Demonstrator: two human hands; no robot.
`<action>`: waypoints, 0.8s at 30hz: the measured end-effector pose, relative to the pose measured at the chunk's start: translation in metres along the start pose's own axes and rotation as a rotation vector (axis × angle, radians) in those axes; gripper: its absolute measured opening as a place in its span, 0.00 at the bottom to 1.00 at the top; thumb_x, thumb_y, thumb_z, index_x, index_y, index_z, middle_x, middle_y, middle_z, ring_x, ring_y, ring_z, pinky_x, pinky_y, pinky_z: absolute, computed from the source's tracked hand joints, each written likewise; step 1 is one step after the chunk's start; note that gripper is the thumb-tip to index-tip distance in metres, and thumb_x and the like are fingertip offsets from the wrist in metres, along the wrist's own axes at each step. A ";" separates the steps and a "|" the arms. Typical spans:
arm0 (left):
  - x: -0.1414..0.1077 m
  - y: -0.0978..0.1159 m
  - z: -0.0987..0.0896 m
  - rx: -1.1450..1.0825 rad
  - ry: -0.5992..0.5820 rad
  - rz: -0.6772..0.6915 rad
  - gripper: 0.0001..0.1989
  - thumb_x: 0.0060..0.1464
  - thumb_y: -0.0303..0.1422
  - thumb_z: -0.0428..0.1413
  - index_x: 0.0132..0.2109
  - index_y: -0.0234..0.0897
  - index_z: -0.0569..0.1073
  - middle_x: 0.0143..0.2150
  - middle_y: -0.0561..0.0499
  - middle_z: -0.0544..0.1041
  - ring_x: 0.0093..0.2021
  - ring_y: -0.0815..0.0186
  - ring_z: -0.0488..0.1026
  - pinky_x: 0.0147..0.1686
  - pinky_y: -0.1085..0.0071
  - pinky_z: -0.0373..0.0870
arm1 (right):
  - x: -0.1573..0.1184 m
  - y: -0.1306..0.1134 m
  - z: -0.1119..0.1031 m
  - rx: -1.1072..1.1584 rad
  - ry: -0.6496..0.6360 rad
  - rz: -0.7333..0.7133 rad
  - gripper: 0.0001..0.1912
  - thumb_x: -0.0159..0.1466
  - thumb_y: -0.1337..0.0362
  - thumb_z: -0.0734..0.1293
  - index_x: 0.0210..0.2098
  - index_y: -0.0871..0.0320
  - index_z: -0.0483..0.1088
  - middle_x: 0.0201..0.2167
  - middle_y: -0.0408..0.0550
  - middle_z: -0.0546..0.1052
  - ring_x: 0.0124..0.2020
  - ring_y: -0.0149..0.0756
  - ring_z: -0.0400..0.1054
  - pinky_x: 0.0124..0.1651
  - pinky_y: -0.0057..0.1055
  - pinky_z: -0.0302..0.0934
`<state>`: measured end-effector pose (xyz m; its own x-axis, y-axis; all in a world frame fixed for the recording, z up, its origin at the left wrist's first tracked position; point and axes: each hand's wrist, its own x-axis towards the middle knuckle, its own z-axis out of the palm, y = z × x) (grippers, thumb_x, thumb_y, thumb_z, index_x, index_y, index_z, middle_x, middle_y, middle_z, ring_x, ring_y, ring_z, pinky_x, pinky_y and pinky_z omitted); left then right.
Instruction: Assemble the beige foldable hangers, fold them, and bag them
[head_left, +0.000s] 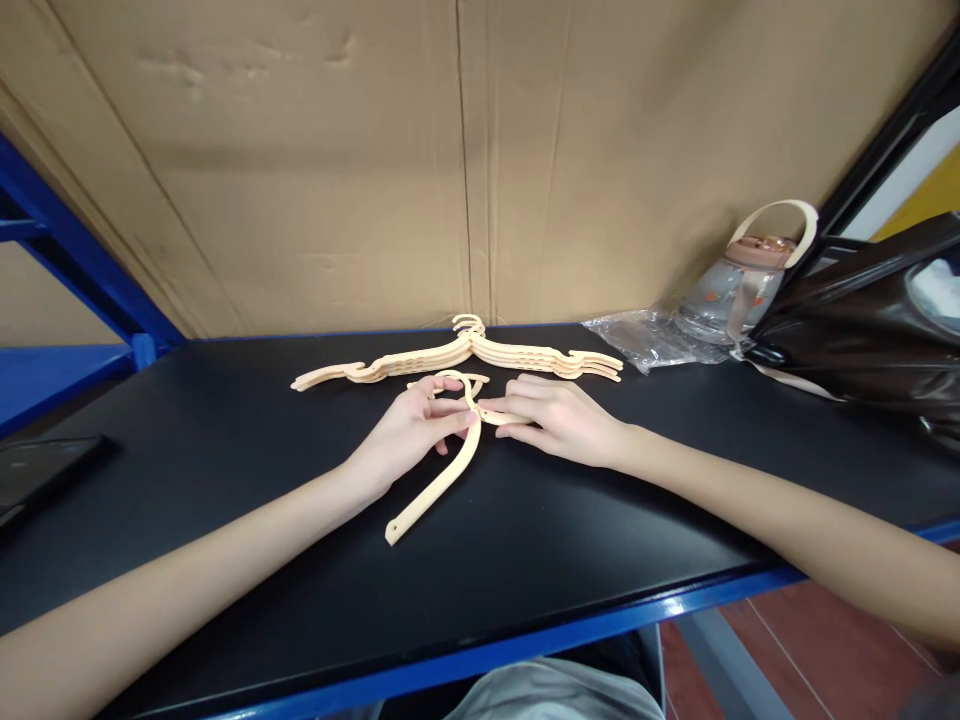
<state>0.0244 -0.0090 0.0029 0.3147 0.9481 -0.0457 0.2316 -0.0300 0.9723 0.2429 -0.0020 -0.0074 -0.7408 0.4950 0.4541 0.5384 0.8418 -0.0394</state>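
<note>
A cream plastic hanger (439, 487), with one long arm slanting toward the table's front left, is held between both hands. My left hand (420, 425) pinches it near the base of its hook. My right hand (559, 415) is closed on a short cream piece just right of that joint. Fingers partly cover the hanger's middle, so how the parts connect there is hard to see. Behind the hands lies a stack of several cream hangers (427, 360), their hooks pointing to the back.
On the black table (300, 590), a clear bottle (731, 295) with a looped handle stands at back right beside crumpled clear plastic (637, 335). A dark glossy bag (862, 320) is farther right. A black phone-like object (45, 475) lies at left. Cardboard (300, 180) rises behind.
</note>
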 end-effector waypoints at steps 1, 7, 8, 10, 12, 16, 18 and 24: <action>0.000 0.001 0.000 0.002 -0.010 -0.011 0.25 0.49 0.37 0.63 0.53 0.36 0.65 0.33 0.53 0.78 0.32 0.69 0.72 0.24 0.77 0.63 | 0.000 0.000 0.000 0.003 -0.004 -0.005 0.18 0.69 0.59 0.59 0.55 0.58 0.69 0.34 0.48 0.73 0.37 0.36 0.67 0.37 0.31 0.62; -0.002 0.002 -0.003 0.053 -0.069 0.011 0.17 0.49 0.38 0.61 0.46 0.35 0.75 0.44 0.46 0.77 0.37 0.66 0.70 0.25 0.75 0.63 | 0.000 -0.002 0.001 0.006 0.029 -0.018 0.17 0.70 0.59 0.59 0.53 0.58 0.69 0.35 0.49 0.74 0.38 0.37 0.68 0.38 0.31 0.63; -0.002 0.002 -0.003 0.050 -0.068 0.018 0.16 0.49 0.38 0.61 0.44 0.35 0.75 0.43 0.47 0.77 0.36 0.66 0.70 0.25 0.75 0.62 | 0.001 -0.003 0.002 -0.003 0.042 -0.014 0.17 0.69 0.59 0.59 0.53 0.58 0.69 0.35 0.49 0.74 0.38 0.37 0.68 0.37 0.31 0.63; -0.002 0.002 -0.003 0.049 -0.062 0.028 0.16 0.50 0.40 0.60 0.43 0.35 0.76 0.38 0.49 0.76 0.32 0.68 0.68 0.24 0.75 0.61 | 0.001 -0.004 0.002 -0.025 0.074 -0.006 0.16 0.69 0.59 0.59 0.52 0.59 0.69 0.34 0.50 0.75 0.37 0.38 0.68 0.35 0.31 0.62; -0.003 0.002 -0.003 0.058 -0.058 0.023 0.16 0.50 0.42 0.60 0.42 0.35 0.76 0.32 0.52 0.73 0.28 0.70 0.65 0.23 0.76 0.58 | 0.002 -0.006 0.002 -0.045 0.098 -0.002 0.14 0.69 0.60 0.59 0.48 0.59 0.71 0.34 0.50 0.75 0.36 0.38 0.68 0.35 0.32 0.62; -0.004 0.005 -0.003 0.075 -0.073 0.004 0.16 0.51 0.44 0.58 0.37 0.35 0.76 0.24 0.57 0.66 0.24 0.72 0.60 0.21 0.76 0.53 | 0.003 -0.007 0.001 -0.014 0.111 0.013 0.11 0.69 0.60 0.60 0.39 0.59 0.70 0.34 0.49 0.76 0.36 0.37 0.68 0.38 0.32 0.62; -0.004 0.007 -0.002 0.082 -0.092 0.023 0.15 0.51 0.45 0.58 0.34 0.35 0.75 0.24 0.57 0.65 0.24 0.73 0.59 0.21 0.76 0.53 | 0.003 -0.008 0.000 0.013 0.108 0.025 0.09 0.69 0.60 0.61 0.37 0.58 0.69 0.34 0.49 0.76 0.36 0.36 0.68 0.37 0.31 0.61; -0.004 0.011 -0.003 0.100 -0.173 0.010 0.15 0.53 0.45 0.55 0.33 0.36 0.70 0.24 0.54 0.72 0.20 0.73 0.60 0.20 0.76 0.55 | 0.004 -0.008 0.002 -0.001 0.073 0.032 0.09 0.69 0.60 0.60 0.36 0.58 0.68 0.34 0.47 0.76 0.36 0.35 0.68 0.37 0.30 0.60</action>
<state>0.0224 -0.0122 0.0143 0.4685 0.8795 -0.0835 0.3155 -0.0783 0.9457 0.2349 -0.0062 -0.0073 -0.6922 0.5042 0.5163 0.5614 0.8258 -0.0539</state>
